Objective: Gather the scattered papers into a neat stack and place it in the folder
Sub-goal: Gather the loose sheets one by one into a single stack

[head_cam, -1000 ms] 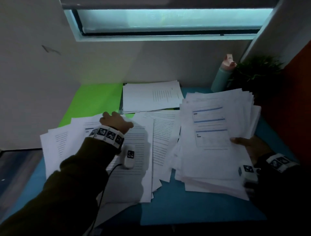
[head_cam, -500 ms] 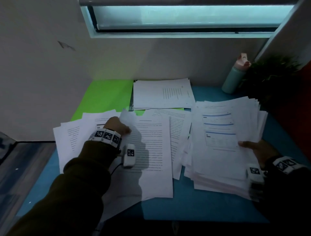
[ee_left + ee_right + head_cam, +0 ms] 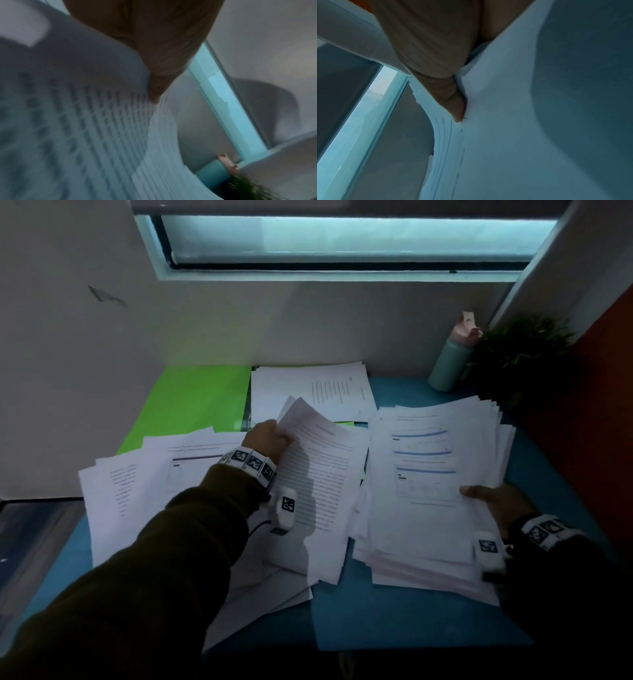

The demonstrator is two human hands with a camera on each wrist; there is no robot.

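since the earlier frames left hand [image 3: 270,440] went from flat on the loose papers [image 3: 137,484] to lifting a few sheets [image 3: 318,474]: far edge now curled up off the desk [image 3: 411,618], near edge down on the pile. left fingers curled round the sheets' left edge, thumb on the print in left wrist view (blurred). right hand [image 3: 496,505] grips the big stack [image 3: 428,491] at its right near side, thumb on top, fingers under; right wrist view shows the thumb [image 3: 453,105] pressing the stack's top sheet. stack edges fanned, not squared. folder [image 3: 191,402] is green, open, flat at far left against the wall, with a smaller pile [image 3: 308,392] already lying on its right half. loose papers spread left and near of the left arm, not yet collected. key relation: lifted sheets sit just left of the stack, touching or nearly so, long axes both near-to-far, so my read is a short rightward carry drops them on top with no rotation needed. left hand is the nearer one to both loose papers and folder; right only anchors the stack. judgement: mid-gather, maybe half done. risk: stack fans more with each add and will need squaring before going far-left into the folder. bottle [image 3: 452,357] and plant [image 3: 524,350] far right, out of the path.
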